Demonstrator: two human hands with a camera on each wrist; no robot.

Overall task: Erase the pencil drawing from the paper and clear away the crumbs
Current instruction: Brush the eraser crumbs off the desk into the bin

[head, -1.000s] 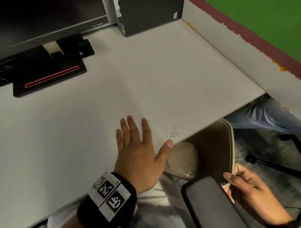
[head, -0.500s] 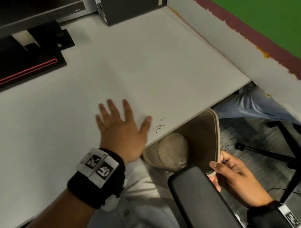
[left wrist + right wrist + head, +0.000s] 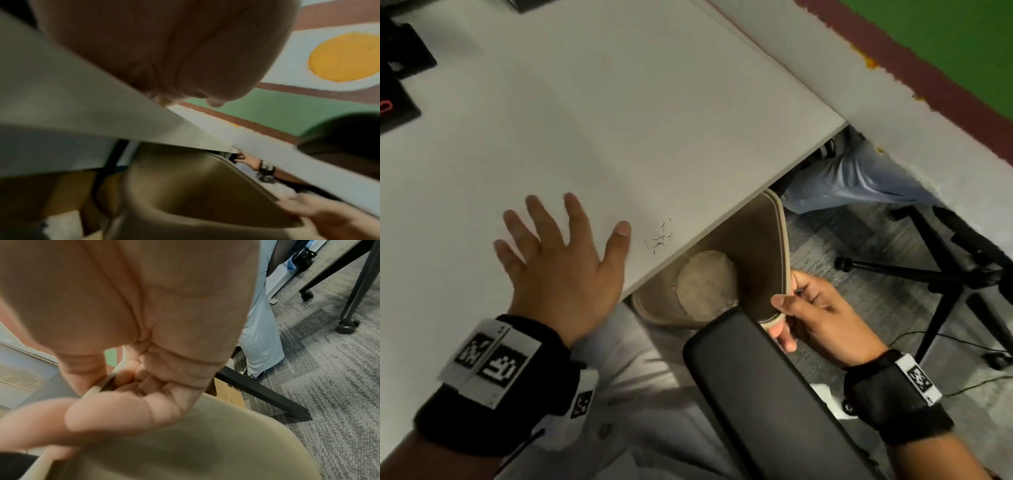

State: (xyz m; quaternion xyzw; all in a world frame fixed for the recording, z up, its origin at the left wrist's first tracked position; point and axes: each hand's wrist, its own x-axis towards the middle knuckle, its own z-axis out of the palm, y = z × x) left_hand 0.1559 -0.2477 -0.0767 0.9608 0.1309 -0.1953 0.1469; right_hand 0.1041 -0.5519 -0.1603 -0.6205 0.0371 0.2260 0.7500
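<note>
Lying flat with fingers spread, left hand rested on white desk; eraser crumbs at its 3 o'clock. Right hand gripped tan wastebasket rim. No legible writing.

White desk; dark crumbs; beige bin; black armrest; grey mottled carpet; green wall.
</note>
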